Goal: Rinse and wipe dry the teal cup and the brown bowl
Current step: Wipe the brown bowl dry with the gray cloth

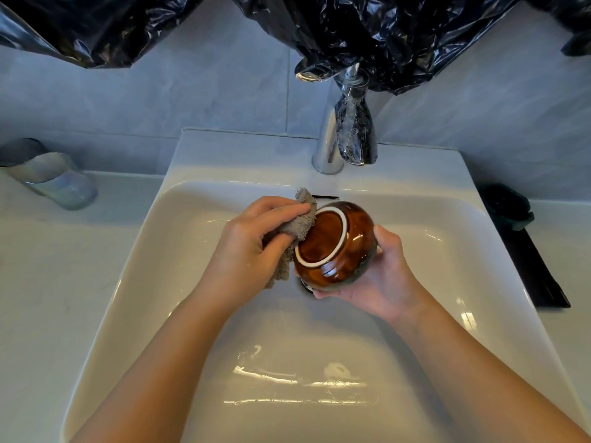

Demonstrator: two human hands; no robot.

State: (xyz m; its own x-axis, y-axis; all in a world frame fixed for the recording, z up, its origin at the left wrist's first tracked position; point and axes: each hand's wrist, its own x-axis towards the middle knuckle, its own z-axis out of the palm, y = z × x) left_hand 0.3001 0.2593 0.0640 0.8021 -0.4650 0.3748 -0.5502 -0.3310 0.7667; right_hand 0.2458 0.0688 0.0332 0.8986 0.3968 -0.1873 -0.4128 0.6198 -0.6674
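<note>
Over the white sink (153, 238) my right hand (377, 276) grips the glossy brown bowl (345, 251), tipped so its white-ringed foot faces me and to the left. My left hand (252, 247) holds a bunched grey cloth (297, 225) and presses it against the left side of the bowl's base. A dark teal cup (508, 203) stands on the counter to the right of the sink, on a black mat.
A chrome tap (329, 139) rises at the back of the sink, with no water running from it. Black plastic sheeting (383, 36) hangs over the wall above. A pale glass tumbler (54, 180) stands on the left counter. The black mat (537, 270) runs along the sink's right edge.
</note>
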